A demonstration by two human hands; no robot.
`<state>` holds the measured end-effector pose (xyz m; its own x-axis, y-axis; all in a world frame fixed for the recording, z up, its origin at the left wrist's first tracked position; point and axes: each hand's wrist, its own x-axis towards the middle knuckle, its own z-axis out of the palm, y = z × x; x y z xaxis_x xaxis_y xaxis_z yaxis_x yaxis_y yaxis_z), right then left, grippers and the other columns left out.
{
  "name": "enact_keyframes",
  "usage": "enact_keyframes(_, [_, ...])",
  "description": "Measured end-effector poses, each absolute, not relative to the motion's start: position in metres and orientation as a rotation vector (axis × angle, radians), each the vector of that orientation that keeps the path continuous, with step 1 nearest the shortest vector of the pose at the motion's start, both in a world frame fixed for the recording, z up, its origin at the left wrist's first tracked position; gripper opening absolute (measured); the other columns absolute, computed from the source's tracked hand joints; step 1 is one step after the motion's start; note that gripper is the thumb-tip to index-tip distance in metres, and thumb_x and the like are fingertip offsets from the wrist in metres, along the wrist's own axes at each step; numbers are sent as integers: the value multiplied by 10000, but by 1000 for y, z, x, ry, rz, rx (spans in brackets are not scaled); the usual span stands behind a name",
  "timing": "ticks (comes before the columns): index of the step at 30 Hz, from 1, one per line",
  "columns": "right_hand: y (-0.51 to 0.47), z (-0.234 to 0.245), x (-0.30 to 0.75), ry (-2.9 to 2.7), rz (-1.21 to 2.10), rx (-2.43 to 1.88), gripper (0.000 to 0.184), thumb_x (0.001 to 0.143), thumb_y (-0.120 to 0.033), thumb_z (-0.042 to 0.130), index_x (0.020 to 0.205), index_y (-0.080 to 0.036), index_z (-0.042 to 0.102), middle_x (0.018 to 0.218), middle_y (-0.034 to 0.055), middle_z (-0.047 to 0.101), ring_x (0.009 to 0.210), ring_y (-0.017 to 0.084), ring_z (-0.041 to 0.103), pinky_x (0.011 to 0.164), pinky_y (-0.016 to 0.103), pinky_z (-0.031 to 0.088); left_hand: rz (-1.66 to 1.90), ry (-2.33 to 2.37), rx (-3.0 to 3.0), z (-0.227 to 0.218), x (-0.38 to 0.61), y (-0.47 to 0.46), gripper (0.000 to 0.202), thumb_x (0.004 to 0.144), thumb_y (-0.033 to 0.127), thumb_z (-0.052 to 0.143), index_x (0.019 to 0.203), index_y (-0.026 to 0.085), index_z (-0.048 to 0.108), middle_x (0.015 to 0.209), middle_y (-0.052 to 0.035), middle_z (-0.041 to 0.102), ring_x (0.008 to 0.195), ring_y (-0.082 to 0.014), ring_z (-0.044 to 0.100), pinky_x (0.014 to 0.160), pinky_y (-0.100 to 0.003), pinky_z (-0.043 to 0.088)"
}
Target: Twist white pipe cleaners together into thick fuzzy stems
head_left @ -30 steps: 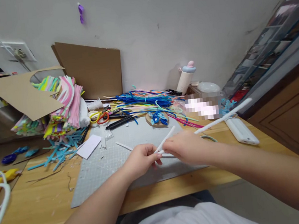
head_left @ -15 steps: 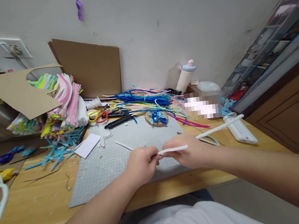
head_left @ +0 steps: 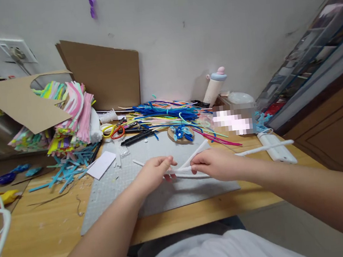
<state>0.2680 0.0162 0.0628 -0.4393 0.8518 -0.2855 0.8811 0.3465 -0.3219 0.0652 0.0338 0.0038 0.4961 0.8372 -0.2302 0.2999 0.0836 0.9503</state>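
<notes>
White pipe cleaners [head_left: 192, 154] cross between my two hands, above the grey cutting mat [head_left: 112, 204]. My left hand [head_left: 153, 173] is closed on them near where they meet; one thin white end pokes out past its far side. My right hand [head_left: 213, 164] pinches a white strand between thumb and fingers. A long white length [head_left: 265, 148] runs out to the right behind that hand. One short end slants up and away between the hands, and another strand lies lower, passing beneath the right hand. The exact crossing point is partly hidden by my left fingers.
Behind the mat lie a heap of coloured pipe cleaners [head_left: 170, 113], scissors [head_left: 113, 130], a black pen [head_left: 138, 137] and a round piece with blue shapes [head_left: 180, 134]. A bottle [head_left: 214, 89] and a white device [head_left: 276, 150] are at right; bundled pipe cleaners [head_left: 76, 110] stand left.
My hands have moved apart, the left one shifting left and loosening its fingers. The short white end, earlier pointing right across my right hand, now slants upward between the hands.
</notes>
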Motion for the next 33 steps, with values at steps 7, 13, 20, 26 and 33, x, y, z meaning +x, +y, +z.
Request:
enact_keyframes(7, [18, 58, 271, 2519, -992, 1562, 339, 858, -410, 452, 954, -197, 697, 736, 5, 671, 619, 131, 533, 526, 213, 313, 432, 971, 1398, 5, 62, 35, 281, 750, 408, 548, 701, 135, 590, 506, 34, 532, 425, -72, 445, 447, -194, 335])
enact_keyframes(13, [7, 62, 268, 2760, -524, 1397, 269, 875, -290, 458, 955, -238, 709, 930, 40, 713, 810, 168, 611, 646, 243, 346, 224, 765, 1471, -1, 62, 31, 311, 762, 420, 546, 821, 137, 662, 565, 13, 586, 510, -102, 527, 533, -218, 412])
enact_keyframes(20, [-2, 61, 268, 2662, -397, 1543, 272, 873, -310, 461, 826, -219, 713, 806, 44, 716, 716, 166, 612, 574, 243, 302, 461, 951, 2095, -2, 75, 15, 282, 834, 306, 457, 656, 174, 631, 555, -6, 560, 533, -123, 486, 540, -234, 311])
enact_keyframes(26, [-8, 63, 272, 2825, -421, 1460, 237, 864, -239, 458, 850, -208, 692, 818, 32, 704, 713, 141, 589, 602, 236, 312, 544, 939, 1992, 2, 77, 6, 287, 833, 325, 451, 642, 180, 608, 486, 1, 487, 487, -128, 451, 521, -239, 291])
enact_keyframes(33, [-13, 59, 275, 2834, -416, 1465, 235, 854, -217, 455, 875, -216, 689, 863, 30, 711, 766, 160, 603, 615, 245, 314, 569, 963, 2152, 1, 80, 2, 299, 839, 293, 441, 604, 169, 577, 501, 4, 476, 505, -121, 434, 526, -252, 257])
